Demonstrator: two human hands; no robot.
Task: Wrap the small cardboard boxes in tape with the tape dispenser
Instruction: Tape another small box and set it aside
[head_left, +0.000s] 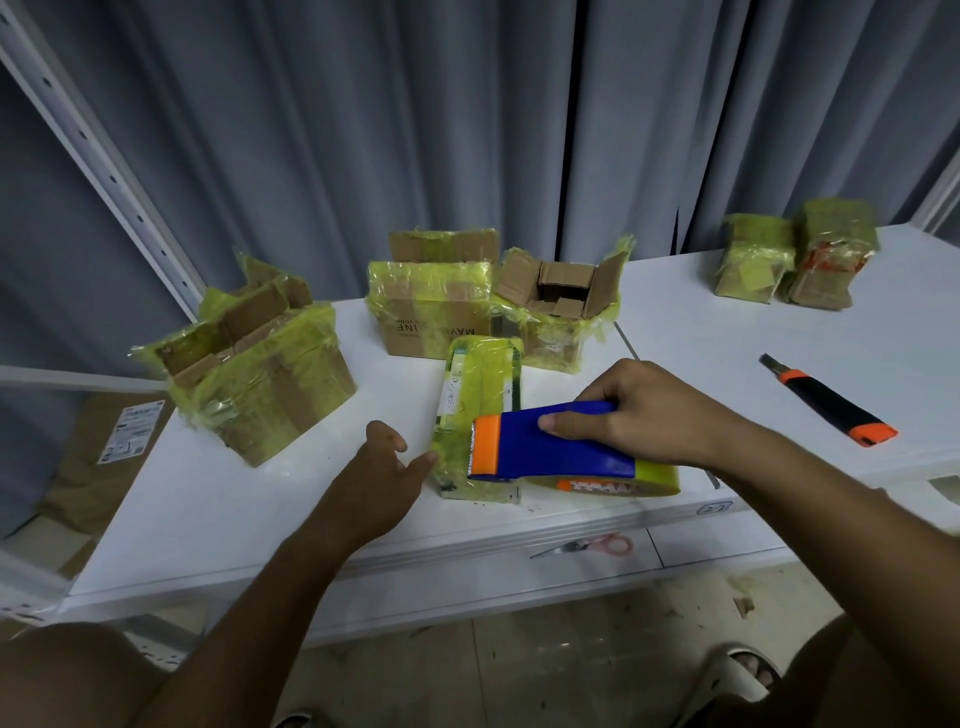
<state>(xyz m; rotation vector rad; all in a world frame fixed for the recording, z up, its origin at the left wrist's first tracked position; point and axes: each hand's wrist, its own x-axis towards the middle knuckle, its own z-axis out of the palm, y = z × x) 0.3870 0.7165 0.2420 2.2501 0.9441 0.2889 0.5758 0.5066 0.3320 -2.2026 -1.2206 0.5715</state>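
So the tape dispenser (550, 441), blue body with an orange front end, is held in the right hand (644, 410), fingers curled over the top and the thumb pressed on its near side. Its orange end is laid against the small box (478, 410) that's being worked on, a long narrow one already covered in yellowish tape, lying flat on the white surface (208, 493) right in the middle. The tape roll (623, 480) is seen under the dispenser at about 4 o'clock from that box. The left hand (384, 467) is kept loose and open at 9 o'clock of the box, one fingertip just about touching its near left edge, nothing gripped. More taped cardboard boxes are spread around: a big one (265, 374) at 10 o'clock with its flaps up, a printed one (431, 306) at 12, an opened one (561, 306) at 1 o'clock just beside it, and two fully wrapped ones (795, 260) way out at 2 o'clock. A black and orange utility knife (831, 400) is left at 3 o'clock, well apart from the hand. Pink-handled scissors (587, 546) are spotted on the lower ledge at 5 o'clock.
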